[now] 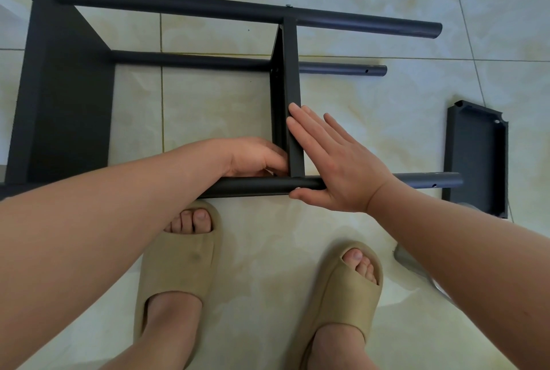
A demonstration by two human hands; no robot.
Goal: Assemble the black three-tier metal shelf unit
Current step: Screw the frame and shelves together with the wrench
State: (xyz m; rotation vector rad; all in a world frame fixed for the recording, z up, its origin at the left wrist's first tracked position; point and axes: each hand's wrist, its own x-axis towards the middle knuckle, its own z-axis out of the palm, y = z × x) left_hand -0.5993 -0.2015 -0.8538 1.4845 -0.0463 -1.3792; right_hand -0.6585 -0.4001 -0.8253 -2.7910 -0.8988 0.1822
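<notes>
- Work looks more than half done. The unit (32, 77) lies on its side on the floor (387, 86), just in front of the feet.
- Two shelves are on the poles already: the left shelf (71, 107) and the mid shelf (293, 86).
- One loose shelf (476, 155) lies on the floor at the right, apart from the unit. I think it goes on the bare pole ends, where small holes (434, 185) show.
- The mid shelf may not be tight yet at the near pole (253, 186), since both hands are at that corner.
- The left hand (256, 158) is curled on the inside of that corner and touches the mid shelf. I cannot tell if it pinches something small.
- The right hand (333, 161) is flat with straight fingers. It presses on the other side of the mid shelf, with the thumb by the near pole. It holds nothing.
- The hands are close, with the mid shelf between them.
- Shelves: three, two on and one loose.
- Poles: three show, the far pole (208, 9), the low pole (190, 60) and the near pole. A fourth may be hidden; I cannot tell.
- Hands: two. Slippers (181, 265): two.
</notes>
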